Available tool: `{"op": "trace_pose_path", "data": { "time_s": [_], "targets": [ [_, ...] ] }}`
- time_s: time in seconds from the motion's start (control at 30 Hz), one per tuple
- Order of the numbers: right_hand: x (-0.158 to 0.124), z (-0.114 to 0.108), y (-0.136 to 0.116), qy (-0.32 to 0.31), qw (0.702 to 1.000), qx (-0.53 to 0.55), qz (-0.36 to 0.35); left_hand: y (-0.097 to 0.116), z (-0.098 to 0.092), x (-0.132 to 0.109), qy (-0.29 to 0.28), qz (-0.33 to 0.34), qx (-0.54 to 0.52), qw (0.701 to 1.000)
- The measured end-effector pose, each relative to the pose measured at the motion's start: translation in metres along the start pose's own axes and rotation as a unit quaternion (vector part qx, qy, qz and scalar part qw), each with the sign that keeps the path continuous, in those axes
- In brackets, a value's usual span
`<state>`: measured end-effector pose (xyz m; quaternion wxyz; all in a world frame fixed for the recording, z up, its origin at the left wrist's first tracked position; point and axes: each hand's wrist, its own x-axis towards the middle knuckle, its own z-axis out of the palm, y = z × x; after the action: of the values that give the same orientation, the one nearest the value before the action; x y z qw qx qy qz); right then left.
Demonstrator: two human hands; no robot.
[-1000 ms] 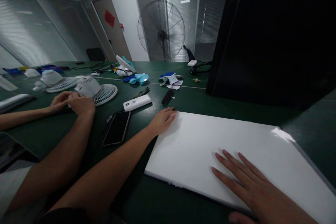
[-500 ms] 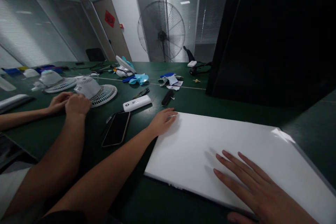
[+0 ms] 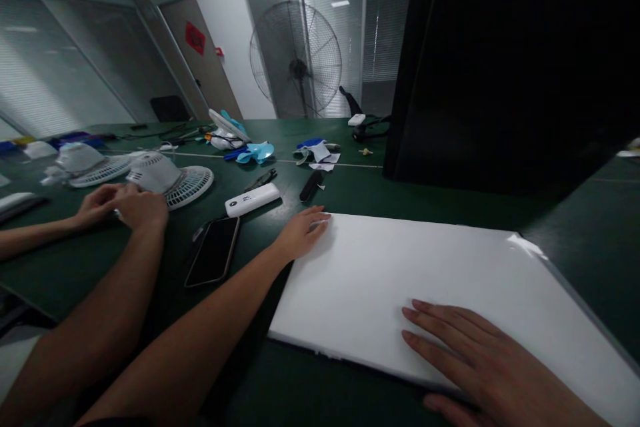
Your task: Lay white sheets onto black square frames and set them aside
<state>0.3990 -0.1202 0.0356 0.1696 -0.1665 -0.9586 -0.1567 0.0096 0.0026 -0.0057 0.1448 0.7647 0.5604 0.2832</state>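
A flat white board (image 3: 370, 280), with a shiny patch at its far right corner, lies in front of me on the dark green table. My left hand (image 3: 303, 232) rests at its far left corner, fingers stretched out along the edge. Over the nearer right part, my right hand (image 3: 470, 353) lies flat on the white surface, fingers extended and the thumb down by the near edge. Neither hand grasps anything. Left of my forearm is a black-screened phone (image 3: 214, 252), and beyond it a white power bank (image 3: 253, 199).
A co-worker's hands (image 3: 133, 205) are at a white fan part (image 3: 155, 172) on the left. A black folding knife or similar dark tool (image 3: 311, 185) lies beyond the board. The large black monitor (image 3: 500, 80) stands at the right. Blue fan blades (image 3: 256, 153) lie farther back.
My right hand has come down onto the board, its fingers closer together. My left hand keeps its place at the corner. The whole view has shifted slightly.
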Motion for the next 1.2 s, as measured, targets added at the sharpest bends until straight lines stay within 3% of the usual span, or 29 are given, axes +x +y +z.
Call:
{"op": "trace_pose_path", "data": {
  "time_s": [0.3,0.63,0.77,0.97,1.07,1.2],
  "targets": [
    [0.002,0.0,0.001,0.008,1.0,-0.023,-0.011,0.005,-0.001,-0.001,0.005,-0.005,-0.007,1.0],
    [0.001,-0.004,-0.006,-0.034,0.999,-0.004,-0.004,0.004,-0.001,0.001,0.012,-0.007,-0.006,1.0],
    [-0.002,0.001,-0.005,-0.115,0.988,0.089,0.055,0.005,0.0,0.001,0.012,-0.013,0.003,1.0],
    [0.0,-0.001,-0.006,-0.262,0.919,0.245,0.165,-0.001,0.003,0.003,-0.02,-0.009,0.039,0.999],
    [0.0,-0.001,-0.007,-0.262,0.923,0.231,0.165,-0.006,0.004,0.003,-0.034,-0.008,0.063,0.997],
    [-0.003,0.003,-0.009,-0.186,0.962,0.151,0.133,-0.01,0.005,0.004,-0.038,0.005,0.088,0.995]
  ]
}}
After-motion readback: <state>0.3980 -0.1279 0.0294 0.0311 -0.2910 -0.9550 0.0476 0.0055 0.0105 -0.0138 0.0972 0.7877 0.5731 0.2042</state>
